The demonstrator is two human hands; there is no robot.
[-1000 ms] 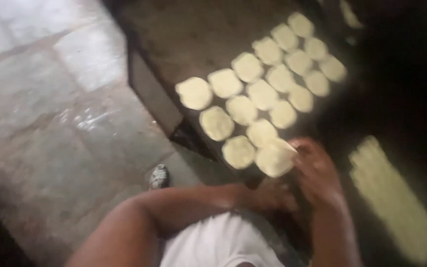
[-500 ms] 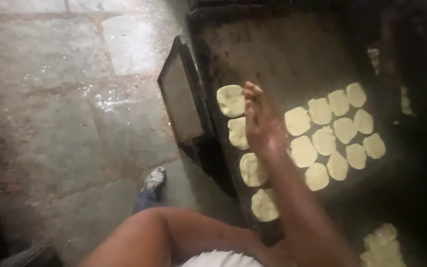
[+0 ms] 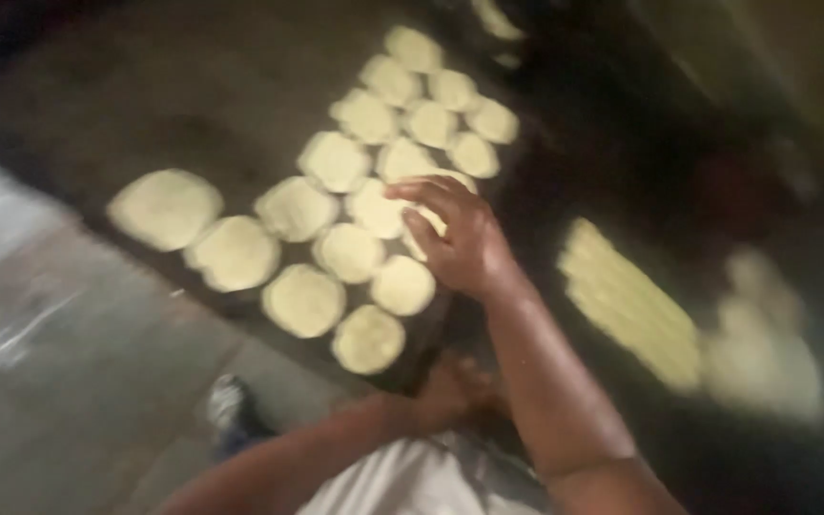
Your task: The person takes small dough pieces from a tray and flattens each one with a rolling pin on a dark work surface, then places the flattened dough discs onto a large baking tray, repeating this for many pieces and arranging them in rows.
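Tray [image 3: 145, 105]: dark, flat — the landmark.
Dough rounds [image 3: 336, 160]: pale discs in rows on the tray's near half.
Right hand [image 3: 460, 238]: fingers spread, palm down on a round at the tray's right edge.
Left hand [image 3: 455, 386]: just below the tray's near edge; grip too blurred — cannot tell.
Shoe [image 3: 231, 415]: on the floor below the tray.

Motion-blurred dough rounds [image 3: 336, 253], pale stack [image 3: 627, 300] at right, left hand [image 3: 455, 386] indistinct
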